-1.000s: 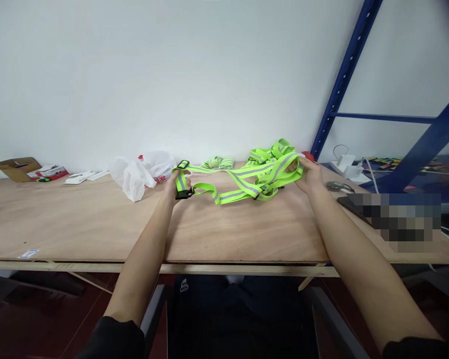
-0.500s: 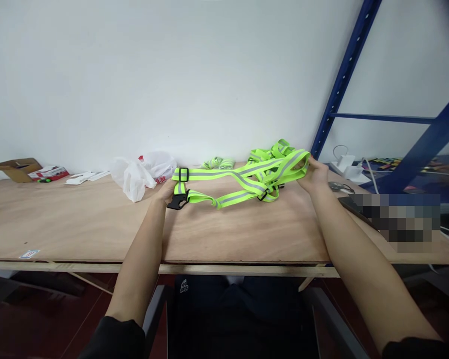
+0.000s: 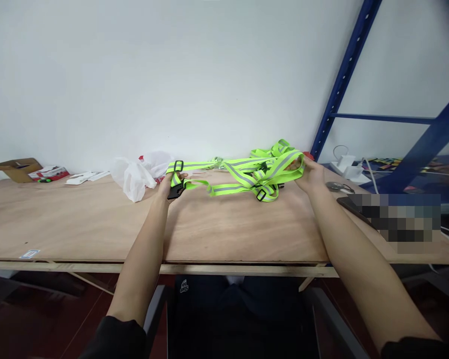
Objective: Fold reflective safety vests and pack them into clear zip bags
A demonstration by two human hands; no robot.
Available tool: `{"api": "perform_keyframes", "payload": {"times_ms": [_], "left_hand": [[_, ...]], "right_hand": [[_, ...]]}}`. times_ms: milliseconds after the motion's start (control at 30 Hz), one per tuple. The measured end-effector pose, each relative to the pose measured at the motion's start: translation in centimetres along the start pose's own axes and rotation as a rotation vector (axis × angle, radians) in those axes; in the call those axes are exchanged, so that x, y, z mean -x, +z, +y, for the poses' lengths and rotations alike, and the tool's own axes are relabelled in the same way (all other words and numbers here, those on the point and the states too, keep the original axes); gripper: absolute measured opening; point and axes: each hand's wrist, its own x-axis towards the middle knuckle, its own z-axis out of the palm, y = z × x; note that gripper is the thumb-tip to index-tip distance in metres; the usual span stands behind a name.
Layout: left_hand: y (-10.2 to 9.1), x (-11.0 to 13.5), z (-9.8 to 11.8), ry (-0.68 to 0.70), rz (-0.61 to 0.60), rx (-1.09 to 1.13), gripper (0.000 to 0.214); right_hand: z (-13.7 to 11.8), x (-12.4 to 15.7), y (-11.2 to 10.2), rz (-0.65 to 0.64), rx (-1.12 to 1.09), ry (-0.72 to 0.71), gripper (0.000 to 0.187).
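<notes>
Since half a second ago, the reflective strap harness (image 3: 243,175) has been lowered and pulled taut. Left hand (image 3: 169,185) pinches its buckle (image 3: 175,190); right hand (image 3: 310,172) grips the opposite loops, indicating straightening continues.

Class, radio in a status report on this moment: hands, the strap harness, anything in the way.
Left hand grips the buckle end, right hand the far loops. Reflective strap harness stretched between them over the table. White plastic bag just left; nothing between.

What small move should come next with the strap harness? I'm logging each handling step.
Probably lower the reflective strap harness flat onto the table: the left hand grips its buckle end, the right hand the other, and it spans between them, partly tangled.
</notes>
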Motion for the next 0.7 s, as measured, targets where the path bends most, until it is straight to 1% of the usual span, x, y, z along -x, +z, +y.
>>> {"api": "perform_keyframes", "payload": {"times_ms": [100,233,333,433,533,633,700], "left_hand": [[-0.1,0.2,0.2,0.008,-0.012,0.011,0.027],[-0.5,1.1,0.5,-0.023,-0.046,0.001,0.029],[-0.8,1.9,0.9,-0.089,-0.156,-0.007,0.034],[-0.9,2.6,1.2,-0.130,-0.276,-0.026,0.039],[-0.8,3.0,1.4,-0.139,-0.320,-0.053,0.041],[-0.8,3.2,1.3,-0.136,-0.351,-0.071,0.039],[-0.9,3.2,1.3,-0.140,-0.368,-0.074,0.038]], "right_hand": [[0.0,-0.1,-0.1,0.002,0.011,0.001,0.024],[-0.2,-0.1,-0.3,0.018,-0.016,-0.026,0.020],[-0.3,-0.2,-0.3,0.027,-0.025,-0.043,0.020],[-0.2,-0.3,-0.2,0.082,-0.037,-0.058,0.018],[0.1,-0.7,-0.3,0.145,-0.054,-0.055,0.015],[0.4,-1.3,-0.6,0.178,-0.059,-0.056,0.019],[0.6,-1.6,-0.8,0.153,-0.010,-0.078,0.024]]}}
